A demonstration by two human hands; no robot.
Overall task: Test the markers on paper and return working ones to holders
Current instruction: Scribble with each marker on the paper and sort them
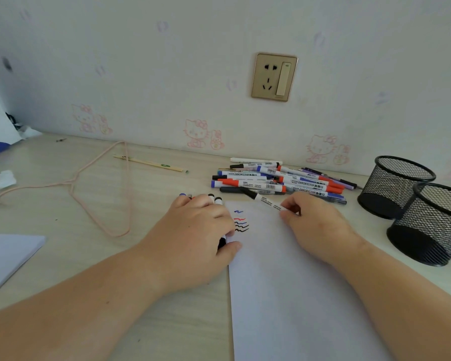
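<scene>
A white sheet of paper (292,295) lies on the desk with blue, red and black test squiggles (241,221) near its top left. My right hand (315,225) pinches a white marker with a black cap (267,201), lying slanted over the paper's top edge. My left hand (193,230) rests at the paper's left edge, its fingers curled over several markers (215,199) whose ends stick out past the fingertips. A pile of whiteboard markers (279,181) lies behind the paper. Two black mesh holders (396,186) (432,225) stand at the right.
A pink wire hanger (99,186) and a thin bamboo stick (151,162) lie on the desk to the left. A white pad (5,256) sits at the left edge. The wall with a gold socket (274,76) runs close behind.
</scene>
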